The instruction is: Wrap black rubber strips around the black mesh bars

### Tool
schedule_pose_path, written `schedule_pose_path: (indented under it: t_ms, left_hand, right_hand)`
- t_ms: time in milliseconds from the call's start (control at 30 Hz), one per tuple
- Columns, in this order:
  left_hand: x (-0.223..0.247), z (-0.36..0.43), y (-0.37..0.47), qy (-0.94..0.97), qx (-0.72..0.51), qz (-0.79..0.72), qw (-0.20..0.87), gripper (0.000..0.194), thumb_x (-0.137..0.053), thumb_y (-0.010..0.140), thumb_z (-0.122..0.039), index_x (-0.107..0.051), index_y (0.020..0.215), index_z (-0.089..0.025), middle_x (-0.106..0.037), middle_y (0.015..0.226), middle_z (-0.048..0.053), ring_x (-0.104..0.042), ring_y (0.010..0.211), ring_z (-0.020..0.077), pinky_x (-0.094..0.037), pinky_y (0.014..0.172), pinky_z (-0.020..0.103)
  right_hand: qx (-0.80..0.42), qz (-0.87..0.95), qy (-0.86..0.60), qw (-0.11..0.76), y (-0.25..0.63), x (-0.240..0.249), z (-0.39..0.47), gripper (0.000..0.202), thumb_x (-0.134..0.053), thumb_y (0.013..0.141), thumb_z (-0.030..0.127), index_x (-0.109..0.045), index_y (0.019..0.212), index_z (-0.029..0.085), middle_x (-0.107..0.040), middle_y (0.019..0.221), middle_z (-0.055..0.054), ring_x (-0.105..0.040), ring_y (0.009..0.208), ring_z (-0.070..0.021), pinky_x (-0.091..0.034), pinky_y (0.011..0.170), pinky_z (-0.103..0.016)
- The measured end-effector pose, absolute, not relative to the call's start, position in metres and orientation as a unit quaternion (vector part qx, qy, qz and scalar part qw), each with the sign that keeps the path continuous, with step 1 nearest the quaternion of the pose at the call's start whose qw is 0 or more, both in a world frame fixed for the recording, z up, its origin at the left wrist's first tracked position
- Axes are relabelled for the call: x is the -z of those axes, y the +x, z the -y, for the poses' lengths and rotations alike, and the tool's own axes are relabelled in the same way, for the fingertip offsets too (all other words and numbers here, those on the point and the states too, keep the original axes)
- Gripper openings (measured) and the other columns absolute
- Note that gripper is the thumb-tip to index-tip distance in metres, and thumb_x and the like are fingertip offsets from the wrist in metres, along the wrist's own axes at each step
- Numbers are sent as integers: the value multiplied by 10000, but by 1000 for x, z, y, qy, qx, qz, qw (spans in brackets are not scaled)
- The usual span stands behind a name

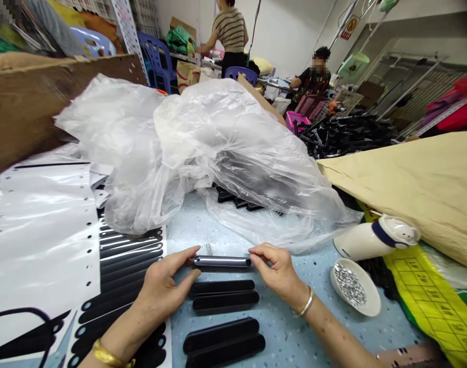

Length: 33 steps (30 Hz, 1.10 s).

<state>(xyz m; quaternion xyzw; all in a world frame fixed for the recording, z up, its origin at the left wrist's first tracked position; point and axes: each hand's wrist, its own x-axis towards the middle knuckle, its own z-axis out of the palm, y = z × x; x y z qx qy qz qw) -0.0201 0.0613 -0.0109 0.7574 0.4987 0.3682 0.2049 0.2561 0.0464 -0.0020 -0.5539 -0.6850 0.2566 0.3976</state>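
Observation:
A narrow dark plastic strip [222, 261] with rounded ends and a small hole near each end lies crosswise between my hands, its top shiny. My left hand [160, 283] is around its left end, thumb and index finger apart; whether a fingertip presses on the end is hard to see. At the right end, the fingers of my right hand [273, 268] close on the strip's tip. Just below are a pair of matt black strips [225, 301] side by side, and nearer me another black pair [224, 341]. A small clear piece [208, 249] sits behind the held strip.
White sheets [45, 220] and rows of black strips [121, 271] cover the left side. Clear plastic bags [233, 122] pile up behind. At right are a bowl [374, 299] of small silver metal pieces and a white bottle [358, 240]. Two people work farther back.

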Motion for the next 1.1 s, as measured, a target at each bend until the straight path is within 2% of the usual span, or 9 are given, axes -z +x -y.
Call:
schedule_pose_path:
  t_ms: [133, 267, 433, 600, 967, 1100]
  left_hand:
    - [6, -63, -11, 757, -353, -509, 207, 314, -669, 767, -310, -715, 1051, -186, -778, 983, 70, -739, 879, 240, -589, 825, 353]
    - [1, -70, 2, 748, -307, -522, 273, 355, -706, 713, -283, -710, 1052, -179, -777, 939, 61, -733, 829, 231, -582, 783, 336]
    - [0, -75, 8, 759, -291, -498, 303, 175, -660, 758, -282, -737, 880, -183, -760, 870, 52, -703, 816, 214, -545, 766, 319]
    - [1, -76, 11, 727, -259, -525, 358, 102, -658, 746, -262, -737, 772, -203, -737, 761, 21, -673, 748, 202, -507, 719, 309]
    - [3, -75, 9, 736, -262, -516, 351, 151, -647, 755, -309, -738, 811, -202, -735, 794, 38, -670, 774, 217, -505, 740, 332]
    - [2, -77, 5, 738, -264, -495, 375, 209, -584, 812, -333, -750, 848, -210, -759, 842, 45, -685, 812, 218, -511, 769, 328]
  right_hand:
    - [-238, 697, -536, 412, 240, 6, -53, 140, -641, 796, 228, -747, 865, 169, -733, 782, -84, -670, 683, -186, -536, 626, -292]
    - [-282, 702, -528, 386, 222, 9, -63, 124, -759, 715, 268, -749, 794, 172, -722, 739, -65, -657, 663, -183, -502, 597, -278]
    - [-320, 702, -522, 363, 213, 19, -67, 80, -772, 723, 245, -740, 692, 178, -675, 644, -22, -617, 622, -155, -449, 585, -258]
    - [-349, 681, -536, 358, 211, 23, -70, 172, -766, 721, 220, -691, 574, 174, -614, 558, 8, -560, 553, -127, -402, 544, -243]
    - [-299, 696, -558, 338, 208, 23, -68, 338, -608, 843, 297, -614, 526, 180, -591, 563, -10, -538, 551, -130, -398, 552, -254]
    - [-308, 709, -556, 307, 209, 16, -75, 437, -477, 939, 335, -666, 579, 177, -625, 549, -12, -563, 526, -125, -402, 521, -235]
